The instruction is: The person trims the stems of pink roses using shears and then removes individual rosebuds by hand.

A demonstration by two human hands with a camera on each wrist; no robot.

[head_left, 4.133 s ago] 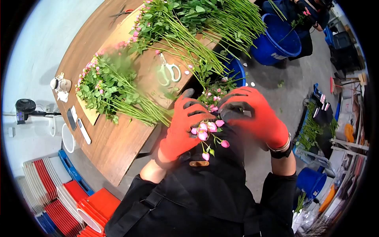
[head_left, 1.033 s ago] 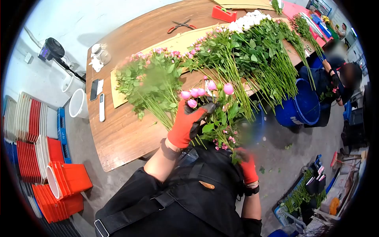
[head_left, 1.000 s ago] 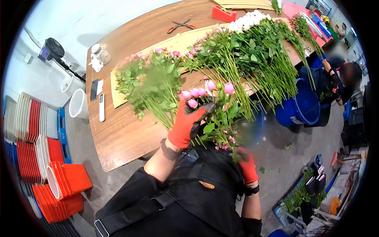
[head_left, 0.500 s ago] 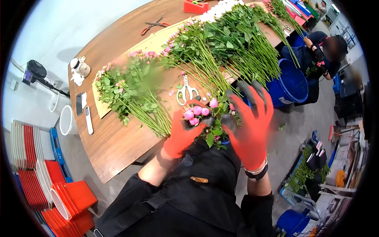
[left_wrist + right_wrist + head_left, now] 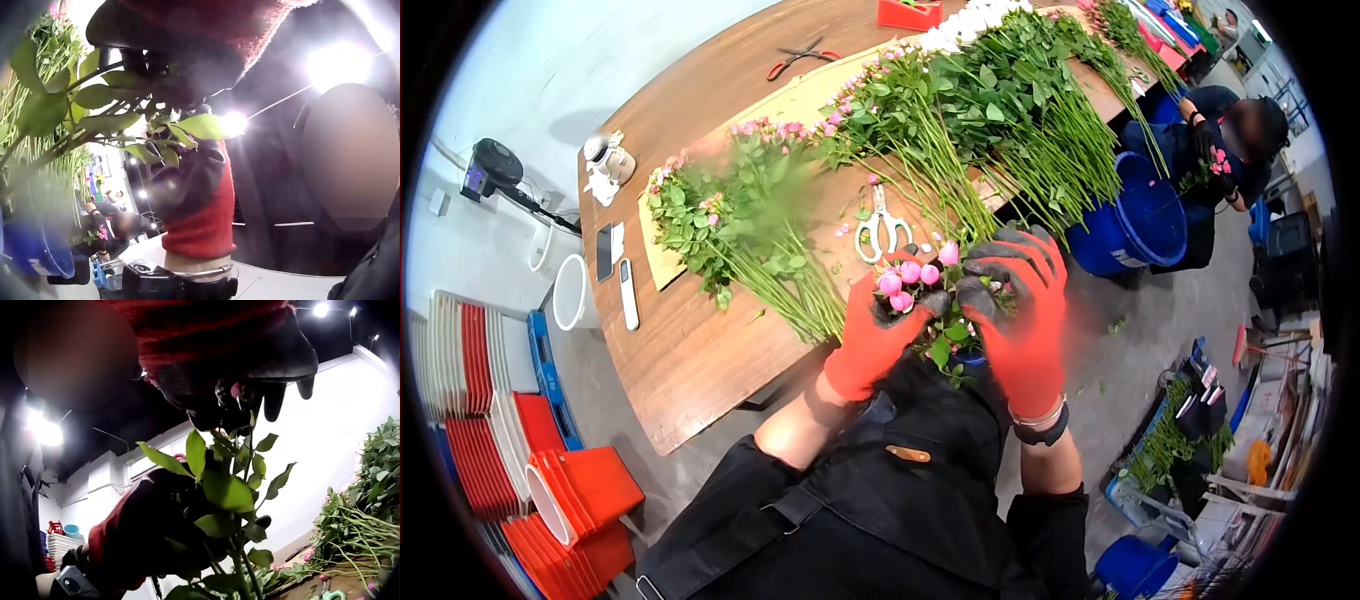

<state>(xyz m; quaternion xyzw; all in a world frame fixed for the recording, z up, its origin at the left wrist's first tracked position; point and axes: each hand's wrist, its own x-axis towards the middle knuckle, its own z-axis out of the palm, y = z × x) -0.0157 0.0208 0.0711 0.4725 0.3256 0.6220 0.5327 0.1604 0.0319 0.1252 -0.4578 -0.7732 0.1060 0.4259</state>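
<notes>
- As the head view shows, the pink roses [image 5: 902, 282] are upheld in front of the dark apron [image 5: 900, 420], off the bench [image 5: 710, 345], near its edge.
- Left hand [image 5: 868, 340]: gloved, fingers curled round the stems; several blooms sit just above the thumb, between it and the bent fingers.
- Right hand [image 5: 1028, 335]: gloved, thumb and forefinger pinching at the same spray; the other fingers extend past it. In the right wrist view a pink bud [image 5: 237, 390] lies among these fingers.
- Green leaves [image 5: 229, 490] hang below the right fingers and partly cover the left hand in that view; exact stem contact is obscured.
- Scissors [image 5: 882, 228] with pale handles lie on the bench just beyond the left hand, apart from it.
- A leafy bundle of pink flowers [image 5: 730, 215] lies on the bench left of the scissors, stems reaching near the left hand; part of it is blurred.
- Larger green bundles [image 5: 1020, 110] lie beyond the right hand, stems overhanging the bench edge.
- A blue bucket [image 5: 1135, 225] stands on the floor beside these stems, near another person [image 5: 1225, 150].
</notes>
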